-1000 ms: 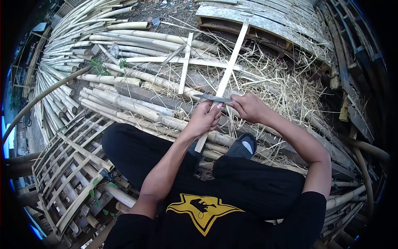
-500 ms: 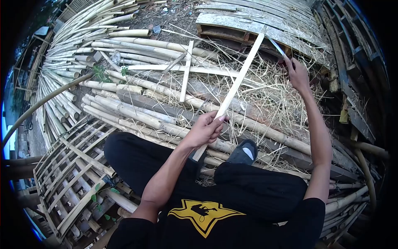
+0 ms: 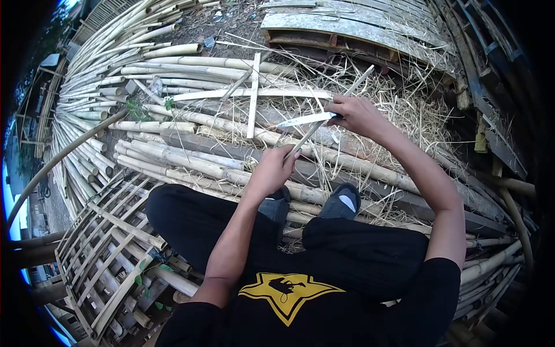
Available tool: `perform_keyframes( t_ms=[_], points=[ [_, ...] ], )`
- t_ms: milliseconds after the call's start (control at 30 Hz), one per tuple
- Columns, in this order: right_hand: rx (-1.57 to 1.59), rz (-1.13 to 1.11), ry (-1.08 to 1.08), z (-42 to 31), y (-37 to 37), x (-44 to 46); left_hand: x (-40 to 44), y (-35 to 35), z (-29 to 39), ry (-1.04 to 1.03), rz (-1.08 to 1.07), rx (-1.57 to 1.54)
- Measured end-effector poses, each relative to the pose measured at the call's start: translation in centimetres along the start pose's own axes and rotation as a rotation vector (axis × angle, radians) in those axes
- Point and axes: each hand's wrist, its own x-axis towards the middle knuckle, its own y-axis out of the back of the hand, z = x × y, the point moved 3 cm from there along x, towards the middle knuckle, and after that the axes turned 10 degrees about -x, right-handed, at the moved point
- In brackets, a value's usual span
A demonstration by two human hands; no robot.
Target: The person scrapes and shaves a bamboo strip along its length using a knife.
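My left hand (image 3: 274, 169) is closed round the near part of a narrow bamboo strip (image 3: 307, 136), which slants up and away to the right. In my right hand (image 3: 354, 115) is a knife (image 3: 304, 120), its blade pointing left and lying across the strip; whether the edge bites in cannot be made out. The strip's far end shows beyond my right hand. Just left of the blade, a pale split bamboo piece (image 3: 253, 95) crosses a longer pale strip (image 3: 231, 93) lying on the poles.
Bamboo poles (image 3: 191, 162) run across the ground before my feet, with more stacked at left. Shavings (image 3: 399, 127) cover the ground at right. A wooden pallet (image 3: 347, 29) stands beyond them. A slatted bamboo lattice (image 3: 110, 248) is at lower left, stacked pallets (image 3: 491, 63) at far right.
My right hand has brought the knife from beyond the strip's far end leftward and nearer, onto the strip. The strip has turned, its narrow side now showing, and its far end sits lower.
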Motion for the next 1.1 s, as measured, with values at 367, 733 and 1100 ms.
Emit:
perform_keyframes(
  t_ms=[367,733,1100],
  points=[
    [0.422,-0.063,-0.291,1.1,0.4,0.6,-3.9,1.0,6.3,-0.754,0.683,0.32],
    [1.694,-0.152,-0.632,-3.0,0.0,1.6,-0.9,-5.4,0.1,0.097,-0.102,-0.931],
    [0.534,0.09,-0.288,-1.8,-1.6,-0.8,-0.1,-3.3,-1.0,0.206,0.116,-0.997]
  ],
)
